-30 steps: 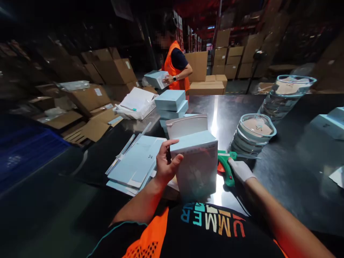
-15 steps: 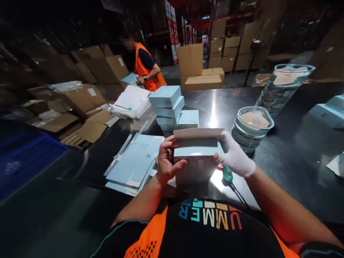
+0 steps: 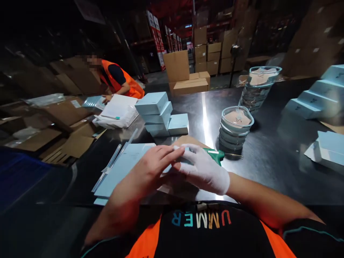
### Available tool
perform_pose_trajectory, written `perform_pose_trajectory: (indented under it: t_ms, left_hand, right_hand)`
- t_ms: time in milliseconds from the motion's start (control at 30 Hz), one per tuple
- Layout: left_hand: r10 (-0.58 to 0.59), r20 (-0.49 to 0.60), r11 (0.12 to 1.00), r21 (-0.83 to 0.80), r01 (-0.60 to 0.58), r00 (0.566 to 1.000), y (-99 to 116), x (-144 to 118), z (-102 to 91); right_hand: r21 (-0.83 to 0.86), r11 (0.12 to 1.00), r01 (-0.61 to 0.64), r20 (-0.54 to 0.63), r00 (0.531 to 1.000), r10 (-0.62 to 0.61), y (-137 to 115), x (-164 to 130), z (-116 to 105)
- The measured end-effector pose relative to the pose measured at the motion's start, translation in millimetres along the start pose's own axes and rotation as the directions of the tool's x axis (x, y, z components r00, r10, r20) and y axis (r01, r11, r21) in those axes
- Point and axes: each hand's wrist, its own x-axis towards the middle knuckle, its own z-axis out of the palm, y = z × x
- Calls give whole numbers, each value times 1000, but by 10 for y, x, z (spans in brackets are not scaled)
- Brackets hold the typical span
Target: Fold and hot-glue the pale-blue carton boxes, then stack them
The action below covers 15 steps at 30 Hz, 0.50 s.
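A light blue cardboard box [image 3: 167, 169] is in front of me, largely covered by my hands, with a brown inner panel [image 3: 191, 140] showing beyond them. My left hand [image 3: 149, 166], bare, is closed over its left side, fingers reaching across the top. From the right my right hand [image 3: 202, 170], in a white glove with bare fingertips, grips the same box, and the fingers of both hands meet. A green tool [image 3: 215, 154] lies just beyond the glove, partly hidden. Flat light blue box blanks [image 3: 126, 161] lie left of my left hand.
Light blue boxes [image 3: 153, 104] are stacked ahead. Glass containers [image 3: 233, 132] with brown tops stand right of centre, with more boxes [image 3: 309, 104] at far right. Clear plastic strips [image 3: 115, 157] lie on the left. A person in an orange vest [image 3: 120, 84] handles something light blue beyond a white basket [image 3: 118, 120].
The box has gone lower and tilted; its raised flap no longer stands upright. My hands have moved from its two sides to meet over it. My view has turned right.
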Motion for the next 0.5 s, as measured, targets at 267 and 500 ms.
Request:
perform_pose_trajectory:
  t_ms: [267, 500]
  left_hand:
    - [-453, -786, 872, -489, 25, 420, -548, -132, 65]
    - [-801, -374, 514, -829, 218, 466, -811, -400, 748]
  right_hand:
    - [-465, 605, -647, -428, 762, 485, 1029, -550, -1346]
    - [-400, 637, -659, -465, 745, 478, 1406, -503, -1704]
